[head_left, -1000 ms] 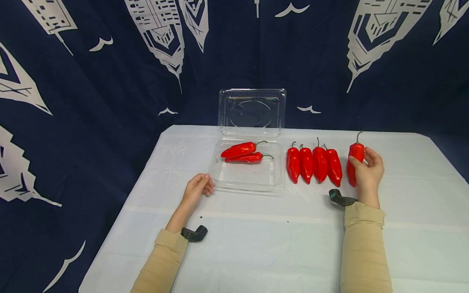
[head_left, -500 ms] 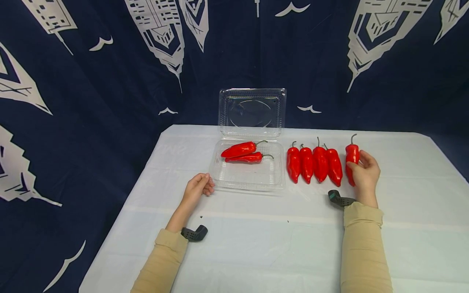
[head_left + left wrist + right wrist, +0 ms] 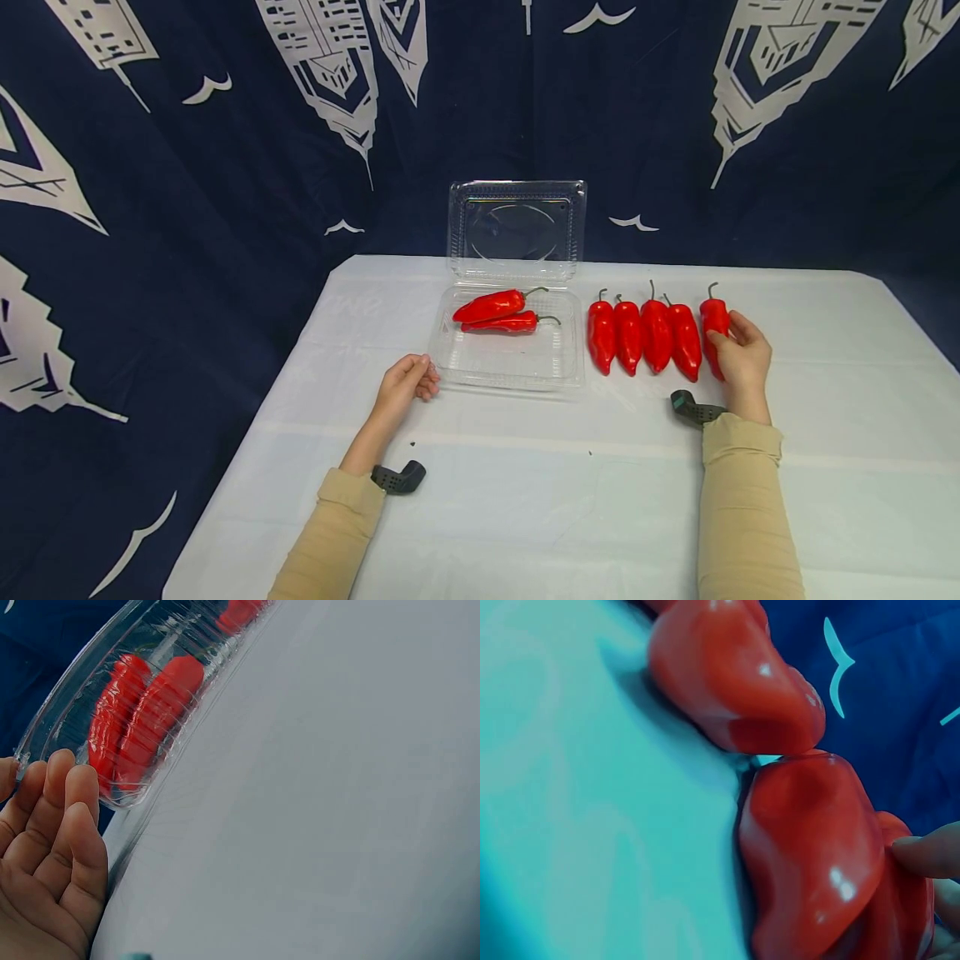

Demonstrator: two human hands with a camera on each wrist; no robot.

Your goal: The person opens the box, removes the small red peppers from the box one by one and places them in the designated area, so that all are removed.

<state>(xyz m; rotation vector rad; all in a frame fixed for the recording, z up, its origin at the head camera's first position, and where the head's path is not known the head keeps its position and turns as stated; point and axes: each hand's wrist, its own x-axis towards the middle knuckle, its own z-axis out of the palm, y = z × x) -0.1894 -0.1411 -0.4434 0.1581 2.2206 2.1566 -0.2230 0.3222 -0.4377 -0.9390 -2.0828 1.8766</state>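
Over on the right side of the white table, the right hand has a red pepper pinched, thumb on its left flank and bent fingers round its right, stem pointing away from the person and tip towards them. It's at the right end of the line, just beside a row of four red peppers, all with stems towards the dark blue curtain. The right wrist view gets in close: there's the thumb against glossy red skin, with the neighbouring pepper filling the upper part. Across to the left, the left hand is at the near left corner of a clear plastic container, fingers loosely bent, thumb and fingertips close together at the rim; whether they actually pinch it is hard to tell, even from the left wrist view. Inside the container, towards its far side, lie two red peppers, one resting against the other, both stems pointing right. The container's clear lid stands raised at the back, in front of the curtain, where pale printed buildings and birds show. Both arms wear rolled beige sleeves, and each wrist carries a dark device. Two small dark specks dot the tabletop, one near the left wrist, one nearer the middle.
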